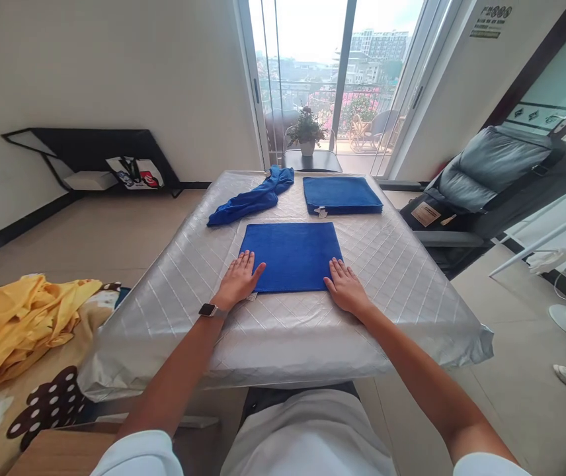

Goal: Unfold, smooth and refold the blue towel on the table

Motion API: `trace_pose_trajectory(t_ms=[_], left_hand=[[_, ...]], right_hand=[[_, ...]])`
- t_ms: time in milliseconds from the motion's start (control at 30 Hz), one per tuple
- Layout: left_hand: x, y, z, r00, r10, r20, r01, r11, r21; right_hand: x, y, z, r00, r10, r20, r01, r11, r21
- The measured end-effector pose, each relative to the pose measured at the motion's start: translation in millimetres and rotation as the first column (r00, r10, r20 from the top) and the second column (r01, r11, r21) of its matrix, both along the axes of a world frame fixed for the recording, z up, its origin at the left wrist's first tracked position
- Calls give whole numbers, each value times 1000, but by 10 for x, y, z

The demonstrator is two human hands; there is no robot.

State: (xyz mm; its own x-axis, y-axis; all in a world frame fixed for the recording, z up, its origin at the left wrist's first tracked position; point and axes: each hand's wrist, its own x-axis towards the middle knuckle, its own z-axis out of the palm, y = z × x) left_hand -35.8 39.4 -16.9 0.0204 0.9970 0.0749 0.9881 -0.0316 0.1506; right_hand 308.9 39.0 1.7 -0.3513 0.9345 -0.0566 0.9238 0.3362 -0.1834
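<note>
Blue cloth (290, 256): lying flat, middle of silver tablecloth (412, 324)
Left hand (239, 274): palm down on cloth's 8 o'clock edge, fingers extended, gripping nothing
Right hand (345, 283): palm down at 4 o'clock edge, fingers straight, gripping nothing
Folded stack (342, 194): also blue, 1 o'clock, white tag (321, 212) on near side
Crumpled cloth (256, 196): blue, 11 o'clock
Potted plant (307, 132): 12 o'clock, past tablecloth

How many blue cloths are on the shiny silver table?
3 at least: a flat cloth under the left hand and right hand, a crumpled cloth at the far left, and a neat stack at the far right, which may hide more.
</note>
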Motion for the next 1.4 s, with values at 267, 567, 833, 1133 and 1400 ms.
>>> trace_pose_trajectory(t_ms=[267,567,833,1133,1400], left_hand=[[874,9,207,973,-231,4,230,971,60],[1903,66,66,888,-460,22,458,887,64],[750,-176,90,984,-177,-9,174,977,-119],[78,-454,-26,998,-23,-58,16,993,-121],[148,-477,-29,999,-18,-39,15,998,-60]], right_hand=[[-63,-39,65,999,-32,22,32,1000,0],[-35,-81,55,999,-38,21,38,999,8],[-31,-60,57,999,-35,7,35,999,-20],[-20,-35,33,999,-29,26,30,999,-27],[-3,254,196,1000,3,29,-1,997,-76]])
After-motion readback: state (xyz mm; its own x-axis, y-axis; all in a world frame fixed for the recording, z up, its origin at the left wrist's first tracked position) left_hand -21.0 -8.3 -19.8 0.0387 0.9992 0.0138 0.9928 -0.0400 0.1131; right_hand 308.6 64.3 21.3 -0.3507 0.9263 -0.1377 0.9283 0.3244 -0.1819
